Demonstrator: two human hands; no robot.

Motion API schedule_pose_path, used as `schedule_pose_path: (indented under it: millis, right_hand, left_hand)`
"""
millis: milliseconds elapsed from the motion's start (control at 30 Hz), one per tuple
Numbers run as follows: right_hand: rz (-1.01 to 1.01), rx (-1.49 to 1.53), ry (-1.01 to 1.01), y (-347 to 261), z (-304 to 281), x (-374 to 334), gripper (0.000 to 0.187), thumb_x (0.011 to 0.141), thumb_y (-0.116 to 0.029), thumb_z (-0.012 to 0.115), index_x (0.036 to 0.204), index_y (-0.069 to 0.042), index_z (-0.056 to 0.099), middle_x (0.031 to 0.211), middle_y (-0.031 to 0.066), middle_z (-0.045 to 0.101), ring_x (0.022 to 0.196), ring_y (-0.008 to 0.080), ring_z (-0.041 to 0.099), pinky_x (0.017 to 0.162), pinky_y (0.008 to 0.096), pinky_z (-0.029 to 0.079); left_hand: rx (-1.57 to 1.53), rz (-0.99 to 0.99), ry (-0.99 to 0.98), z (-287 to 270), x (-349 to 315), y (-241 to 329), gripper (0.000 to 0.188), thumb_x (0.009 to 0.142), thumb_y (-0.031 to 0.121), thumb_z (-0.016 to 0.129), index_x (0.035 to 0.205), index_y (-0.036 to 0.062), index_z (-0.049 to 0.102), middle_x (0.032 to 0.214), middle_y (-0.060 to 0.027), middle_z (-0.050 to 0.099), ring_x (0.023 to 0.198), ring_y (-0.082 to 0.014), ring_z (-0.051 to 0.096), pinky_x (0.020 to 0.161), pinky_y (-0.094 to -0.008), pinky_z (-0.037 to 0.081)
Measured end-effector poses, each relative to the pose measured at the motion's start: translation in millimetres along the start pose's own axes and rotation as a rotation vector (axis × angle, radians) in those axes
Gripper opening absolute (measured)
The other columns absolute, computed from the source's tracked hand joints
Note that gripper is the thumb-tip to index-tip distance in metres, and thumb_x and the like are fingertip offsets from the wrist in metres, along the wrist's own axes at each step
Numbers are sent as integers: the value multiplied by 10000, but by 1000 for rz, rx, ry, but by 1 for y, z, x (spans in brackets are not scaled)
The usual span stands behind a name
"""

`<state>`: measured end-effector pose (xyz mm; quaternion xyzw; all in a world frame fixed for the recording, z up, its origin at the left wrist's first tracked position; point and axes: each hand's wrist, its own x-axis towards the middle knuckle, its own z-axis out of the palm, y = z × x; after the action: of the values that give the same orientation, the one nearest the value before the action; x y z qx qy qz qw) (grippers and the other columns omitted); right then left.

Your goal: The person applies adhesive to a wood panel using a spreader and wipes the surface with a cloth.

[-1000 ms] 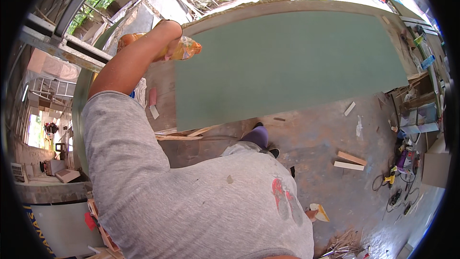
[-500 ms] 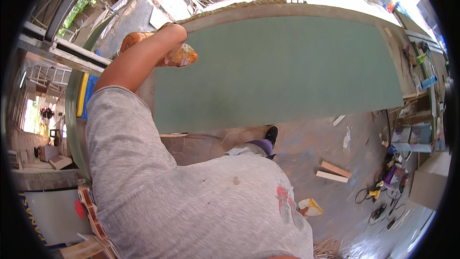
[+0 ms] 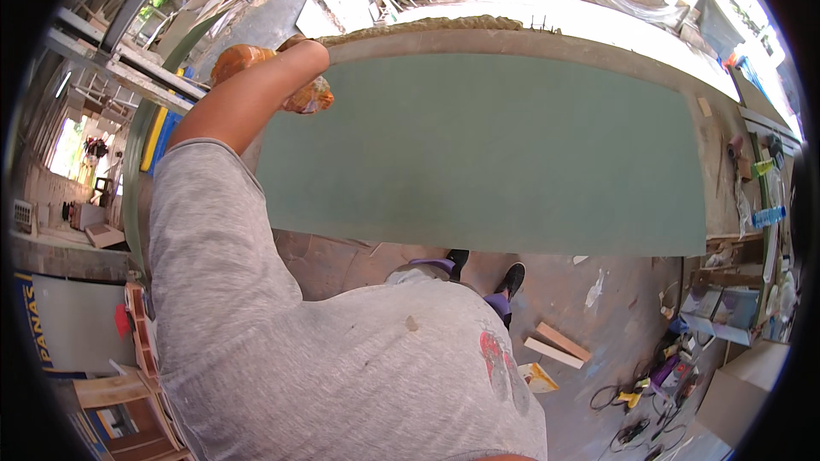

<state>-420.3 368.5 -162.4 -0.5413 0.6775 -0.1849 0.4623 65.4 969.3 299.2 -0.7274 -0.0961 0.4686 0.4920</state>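
Note:
My left arm reaches up at the left and bends over the near-left end of a large green tabletop. Below the forearm, a crinkled clear plastic bag with orange-brown contents sticks out on both sides. My left hand is mostly hidden behind the arm and appears closed round the bag's middle. The bag is at the board's left end; whether it touches the board I cannot tell. Only a sliver of skin shows at the bottom edge on my right side, and my right hand is out of the picture.
Two short wood strips and a yellow-and-white packet lie on the floor to the right. Cables and power tools clutter it beyond, beside a cardboard box. A water bottle lies at the far right. Metal bars cross the upper left.
The view has shifted, so the table and floor sit lower, and both my shoes now show. The bag has moved slightly left along with my left arm.

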Motion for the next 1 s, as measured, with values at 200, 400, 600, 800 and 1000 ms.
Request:
schedule_pose_path:
  millis: [200, 400, 600, 800, 1000]
  right_hand:
    - [-7, -4, -34, -39, 17, 61, 455, 787, -357, 626, 964, 61, 601, 825, 138, 630, 625, 219, 591, 435, 316, 449]
    - [-10, 116, -1, -95, 28, 87, 429, 785, -336, 635, 955, 57, 606, 826, 131, 631, 606, 211, 589, 430, 314, 448]
    - [93, 142, -35, -90, 37, 132, 376, 803, -267, 619, 979, 65, 601, 839, 135, 630, 633, 211, 599, 444, 311, 455]
    - [-13, 233, -74, -113, 29, 123, 407, 820, -278, 601, 1035, 66, 577, 885, 130, 626, 701, 224, 608, 492, 316, 472]
    - [-20, 94, -46, -144, 36, 150, 463, 829, -318, 591, 1058, 82, 553, 931, 159, 614, 727, 236, 600, 484, 305, 482]
  left_hand:
    - [49, -42, 13, -47, -40, 19, 704, 536, 451, 807, 1095, 76, 602, 1058, -82, 615, 909, -201, 613, 724, -387, 519]
    - [118, -79, 170, -124, -79, 57, 704, 538, 455, 806, 1095, 77, 602, 1053, -77, 616, 905, -198, 613, 716, -392, 522]
    - [-145, 52, 609, -275, -173, 104, 760, 577, 469, 789, 1143, 24, 545, 1083, -92, 583, 995, -271, 567, 797, -454, 482]
    - [-328, 147, 904, -315, -234, 102, 502, 621, 383, 768, 982, 59, 638, 959, -92, 638, 894, -245, 616, 731, -383, 511]
    - [-250, -41, 546, -228, -172, 85, 578, 548, 362, 811, 1005, 55, 635, 987, -90, 633, 941, -232, 609, 780, -363, 502]
